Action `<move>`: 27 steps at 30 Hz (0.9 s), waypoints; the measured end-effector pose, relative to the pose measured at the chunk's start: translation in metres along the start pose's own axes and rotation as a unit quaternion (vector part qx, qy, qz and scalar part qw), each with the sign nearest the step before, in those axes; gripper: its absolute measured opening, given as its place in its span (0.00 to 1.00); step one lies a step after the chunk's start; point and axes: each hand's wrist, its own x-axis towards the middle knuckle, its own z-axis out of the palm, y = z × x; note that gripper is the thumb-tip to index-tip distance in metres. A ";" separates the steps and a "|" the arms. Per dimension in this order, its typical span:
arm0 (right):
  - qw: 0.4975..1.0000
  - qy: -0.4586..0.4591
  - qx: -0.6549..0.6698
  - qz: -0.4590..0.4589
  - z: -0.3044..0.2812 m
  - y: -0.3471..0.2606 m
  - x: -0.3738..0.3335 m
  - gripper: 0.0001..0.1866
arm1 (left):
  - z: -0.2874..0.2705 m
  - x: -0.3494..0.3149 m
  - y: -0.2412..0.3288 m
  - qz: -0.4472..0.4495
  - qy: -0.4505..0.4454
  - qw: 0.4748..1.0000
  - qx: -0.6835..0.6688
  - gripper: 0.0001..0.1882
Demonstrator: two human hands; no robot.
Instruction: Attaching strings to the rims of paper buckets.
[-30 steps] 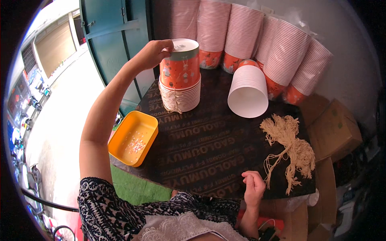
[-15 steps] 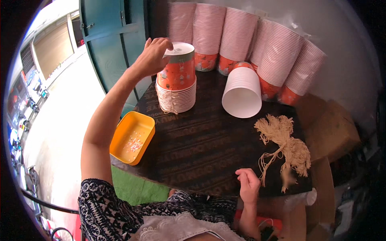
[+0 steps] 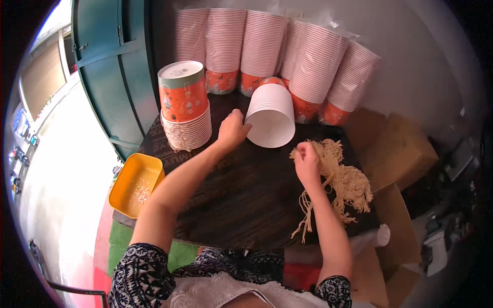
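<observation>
In the head view, a nested stack of white cups [image 3: 270, 115] lies on its side in the far middle of the dark tabletop [image 3: 241, 190]. Its round mouth faces the near side, showing a smooth, plain white inside; closely spaced rims ring the outside, and a patterned orange end shows at the far end. The left hand [image 3: 233, 129] is at the left of this mouth, fingers bent and thumb toward the rim; whether it grips the rim, I cannot tell. The right hand [image 3: 307, 160] has its fingers bunched at the left edge of a loose, tan bundle of cords [image 3: 346, 185], whose strands trail toward the near side; whether it pinches a strand is unclear. Farther left stands an upside-down stack of orange cups [image 3: 185, 105] with a grey-green band, and nearer, a yellow tray [image 3: 134, 169] holding small pale bits.
</observation>
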 end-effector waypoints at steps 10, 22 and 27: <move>0.995 0.081 -0.046 -0.033 0.048 0.031 0.058 0.13 | 0.057 -0.004 -0.008 -0.076 0.213 0.960 -0.164 0.12; 0.985 0.127 -0.103 -0.061 0.061 0.034 0.048 0.07 | 0.056 -0.012 -0.006 -0.077 0.251 0.951 -0.162 0.07; 0.986 0.099 -0.104 -0.089 0.051 0.036 0.034 0.10 | 0.045 -0.026 -0.003 -0.061 0.197 0.968 -0.145 0.14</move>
